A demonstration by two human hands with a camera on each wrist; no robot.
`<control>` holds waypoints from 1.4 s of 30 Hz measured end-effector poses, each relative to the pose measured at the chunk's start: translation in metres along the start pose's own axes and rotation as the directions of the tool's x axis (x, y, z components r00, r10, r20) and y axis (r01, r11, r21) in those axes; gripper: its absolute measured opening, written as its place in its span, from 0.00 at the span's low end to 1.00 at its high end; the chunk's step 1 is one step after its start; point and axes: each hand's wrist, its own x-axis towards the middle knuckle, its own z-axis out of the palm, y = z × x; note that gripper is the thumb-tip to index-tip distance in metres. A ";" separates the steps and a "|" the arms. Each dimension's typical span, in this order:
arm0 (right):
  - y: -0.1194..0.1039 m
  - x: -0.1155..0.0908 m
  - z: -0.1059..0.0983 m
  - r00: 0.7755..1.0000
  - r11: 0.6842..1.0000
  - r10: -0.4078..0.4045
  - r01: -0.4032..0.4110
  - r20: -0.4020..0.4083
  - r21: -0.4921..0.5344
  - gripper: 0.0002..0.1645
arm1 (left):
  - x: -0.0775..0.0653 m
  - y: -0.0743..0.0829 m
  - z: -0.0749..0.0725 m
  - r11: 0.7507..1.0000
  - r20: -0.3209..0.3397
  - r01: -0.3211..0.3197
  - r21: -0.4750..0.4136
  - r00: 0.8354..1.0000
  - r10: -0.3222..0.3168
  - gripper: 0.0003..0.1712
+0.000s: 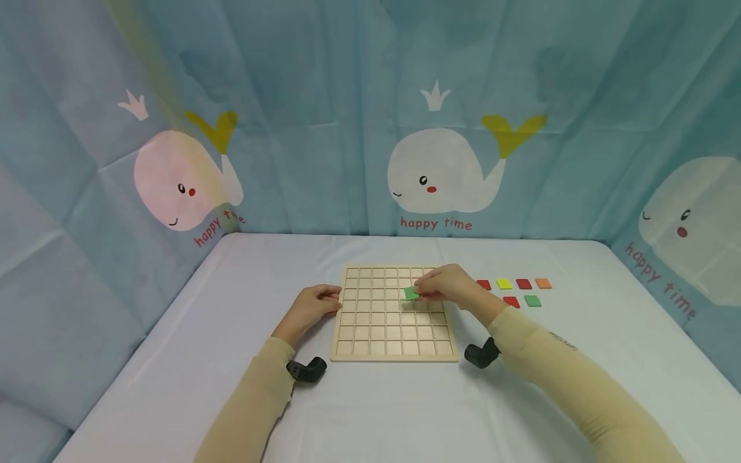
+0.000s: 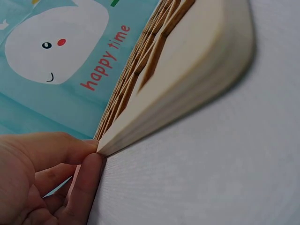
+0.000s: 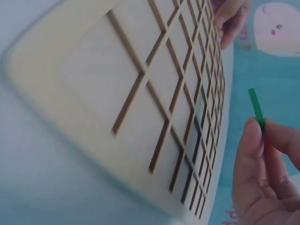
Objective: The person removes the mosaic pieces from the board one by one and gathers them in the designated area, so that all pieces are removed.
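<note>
A wooden grid board (image 1: 361, 348) with square cells lies on the white table. Between the thumb and fingertips of my right hand (image 1: 448, 283) is a thin green square tile (image 1: 410, 294), held above the upper right part of the board. The right wrist view shows this tile (image 3: 255, 104) edge-on, raised off the grid. At the board's left side, my left hand (image 1: 311, 308) holds the edge. In the left wrist view, the thumb and a finger of that hand (image 2: 51, 173) pinch the board's rim (image 2: 154, 119).
Right of the board lie several loose tiles: a yellow tile (image 1: 504, 283), an orange tile (image 1: 543, 283), a second green tile (image 1: 532, 301), and red ones, including a red tile (image 1: 523, 284). A blue whale-print curtain (image 1: 324, 161) hangs behind the table (image 1: 370, 411).
</note>
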 end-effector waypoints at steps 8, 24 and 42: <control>0.011 -0.003 -0.018 0.999 0.999 0.020 -0.021 -0.033 -0.026 0.20 | -0.002 0.000 0.001 1.000 0.004 0.003 -0.004 1.000 -0.003 0.26; 0.021 -0.029 -0.053 0.994 0.986 0.096 -0.102 -0.046 -0.136 0.24 | -0.002 0.001 0.001 1.000 0.012 0.003 0.009 1.000 -0.003 0.26; 0.029 -0.041 -0.090 0.996 0.996 0.074 -0.077 -0.053 -0.049 0.32 | 0.001 -0.001 -0.001 1.000 0.012 0.000 0.016 1.000 0.000 0.26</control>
